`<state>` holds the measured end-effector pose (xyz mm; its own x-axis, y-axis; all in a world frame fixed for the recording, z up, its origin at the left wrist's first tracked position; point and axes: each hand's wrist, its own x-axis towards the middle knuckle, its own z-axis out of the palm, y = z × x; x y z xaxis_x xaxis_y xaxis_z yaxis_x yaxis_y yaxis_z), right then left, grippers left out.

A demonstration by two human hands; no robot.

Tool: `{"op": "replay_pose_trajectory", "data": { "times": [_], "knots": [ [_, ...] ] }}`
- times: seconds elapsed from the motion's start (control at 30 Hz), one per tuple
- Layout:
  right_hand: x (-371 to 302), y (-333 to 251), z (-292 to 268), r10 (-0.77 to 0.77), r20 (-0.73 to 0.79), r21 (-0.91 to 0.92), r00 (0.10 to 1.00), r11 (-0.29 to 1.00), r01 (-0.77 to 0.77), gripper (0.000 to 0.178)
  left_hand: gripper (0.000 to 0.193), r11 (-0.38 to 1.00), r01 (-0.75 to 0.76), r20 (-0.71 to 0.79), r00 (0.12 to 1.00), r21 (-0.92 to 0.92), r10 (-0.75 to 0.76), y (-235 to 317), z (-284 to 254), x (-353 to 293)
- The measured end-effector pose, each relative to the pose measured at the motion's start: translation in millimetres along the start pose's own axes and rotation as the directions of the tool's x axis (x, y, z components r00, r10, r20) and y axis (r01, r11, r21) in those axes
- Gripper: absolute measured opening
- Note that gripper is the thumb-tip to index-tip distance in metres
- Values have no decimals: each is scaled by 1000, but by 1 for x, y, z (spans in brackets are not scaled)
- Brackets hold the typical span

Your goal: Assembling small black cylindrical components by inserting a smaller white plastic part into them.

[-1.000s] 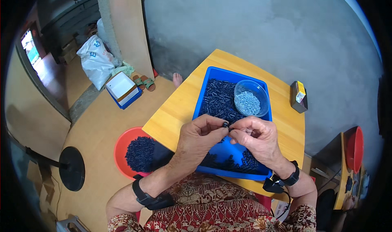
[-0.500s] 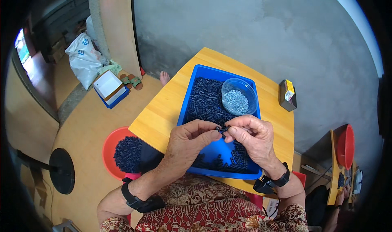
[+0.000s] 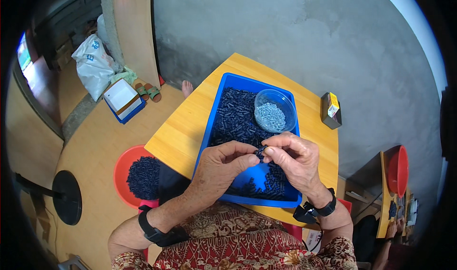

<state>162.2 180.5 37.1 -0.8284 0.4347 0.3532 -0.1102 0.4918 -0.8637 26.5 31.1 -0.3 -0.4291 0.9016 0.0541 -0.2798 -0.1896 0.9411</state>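
My left hand (image 3: 220, 169) and my right hand (image 3: 301, 161) meet over the blue tray (image 3: 252, 176), thumbs and forefingers pinched on one small black plastic piece (image 3: 260, 151). The fingertips partly cover it, so its exact shape is hard to tell. Below lie heaps of similar short black pieces (image 3: 234, 115), thickest in the tray's far left part. A round clear bowl (image 3: 292, 109) rests on the heap at the far right, holding many tiny silvery metal parts (image 3: 270, 117). Both wrists wear black straps.
The tray stands on a yellow wooden table (image 3: 178, 127). A dark box (image 3: 331, 119) with a yellow pack sits at the right. Left of the table, a red basin (image 3: 121, 177) holds more black pieces. A round black stand base (image 3: 66, 197) is farther left. Another person's hands (image 3: 394, 228) show at far right.
The whole view has shifted slightly, so everything sits a little farther left. My fingers have drawn closer together around the small black piece.
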Motion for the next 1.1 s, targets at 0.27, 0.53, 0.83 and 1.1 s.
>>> {"op": "replay_pose_trajectory", "data": {
  "times": [0.27, 0.53, 0.83, 1.1],
  "knots": [
    [-1, -1, -5, 8, 34, -27, 999, 1000, -7, 12, 22, 999, -29, 44, 999, -37, 31, -3, 2, 2],
    [0, -6, -10, -22, 45, -103, 999, 994, 26, 11, 20, 1000, -23, 52, 998, -17, 24, -5, 2, 4],
    [3, -14, -11, -176, 121, -300, 977, 932, 205, 10, 20, 999, -36, 49, 998, 25, 34, -6, 3, 3],
    [6, -24, -9, -320, 216, -445, 922, 808, 385, 10, 20, 974, -96, -4, 995, 204, 99, -7, 4, 1]
  ]
}}
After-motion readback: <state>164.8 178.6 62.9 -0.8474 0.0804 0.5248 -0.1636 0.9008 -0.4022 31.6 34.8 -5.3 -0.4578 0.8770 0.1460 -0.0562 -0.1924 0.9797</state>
